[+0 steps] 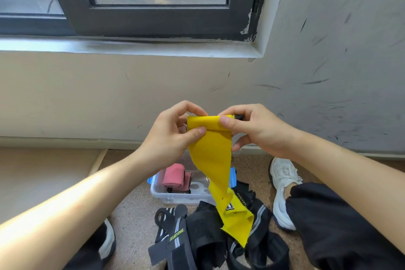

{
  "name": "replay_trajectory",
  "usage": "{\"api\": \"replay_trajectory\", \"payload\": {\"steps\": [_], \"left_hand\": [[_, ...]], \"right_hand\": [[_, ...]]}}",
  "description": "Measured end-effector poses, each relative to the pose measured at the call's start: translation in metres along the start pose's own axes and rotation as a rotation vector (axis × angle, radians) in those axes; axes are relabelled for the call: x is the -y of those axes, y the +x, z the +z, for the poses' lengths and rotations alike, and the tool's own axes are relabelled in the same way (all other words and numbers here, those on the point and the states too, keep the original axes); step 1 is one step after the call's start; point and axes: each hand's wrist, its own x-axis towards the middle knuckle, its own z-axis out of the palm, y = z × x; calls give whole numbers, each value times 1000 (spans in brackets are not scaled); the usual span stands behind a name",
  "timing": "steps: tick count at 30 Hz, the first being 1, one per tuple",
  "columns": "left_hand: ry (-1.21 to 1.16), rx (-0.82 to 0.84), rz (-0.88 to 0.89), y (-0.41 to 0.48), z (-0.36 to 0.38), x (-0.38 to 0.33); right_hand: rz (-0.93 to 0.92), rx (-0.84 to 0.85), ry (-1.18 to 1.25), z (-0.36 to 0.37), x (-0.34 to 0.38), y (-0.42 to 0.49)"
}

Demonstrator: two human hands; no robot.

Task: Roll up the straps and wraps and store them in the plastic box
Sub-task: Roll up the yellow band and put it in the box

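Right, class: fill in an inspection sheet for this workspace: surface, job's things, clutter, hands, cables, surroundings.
Surface: speckled floor.
Job's things: yellow wrap, top end rolled, tail hanging over the plastic box; pink wrap rolled inside it; black straps heaped loose nearer the person.
Clutter: nothing seen.
Hands: left hand and right hand both pinch the yellow roll.
Cables: nothing seen.
Surroundings: scuffed wall, dark-framed window, white shoe right of the box.

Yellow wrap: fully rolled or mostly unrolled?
Mostly unrolled. The yellow wrap is rolled only at its top, pinched by the left hand and right hand; the rest hangs loose.
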Motion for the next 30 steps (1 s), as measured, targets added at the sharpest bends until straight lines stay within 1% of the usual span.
{"api": "replay_trajectory", "payload": {"steps": [2, 4, 9, 11, 14, 18, 20, 23, 26, 30], "left_hand": [[18, 1, 19, -1, 1, 0], [5, 5, -5, 0, 1, -1], [18, 101, -184, 0, -1, -3], [-26, 122, -221, 0, -1, -5], [-95, 99, -271, 0, 4, -9], [-99, 36, -296, 1, 6, -6], [-107, -2, -286, 2, 5, -4], [-126, -26, -255, 1, 3, -3], [-106, -35, -204, 1, 1, -2], [-17, -69, -86, 3, 1, 0]], "right_hand": [[-31, -8, -4, 0, 0, 0], [-75, -41, -3, 2, 1, 0], [-173, -133, 5, 2, -4, 2], [-223, -168, -31, 2, -6, 2], [-284, -194, -67, 2, -10, 1], [-335, -197, -202, 3, -12, 1], [-306, -184, -226, 3, -11, 2], [-203, -144, -191, 2, -9, 2], [-90, -114, -89, 2, -8, 3], [56, -38, 78, 4, -6, 3]]}}
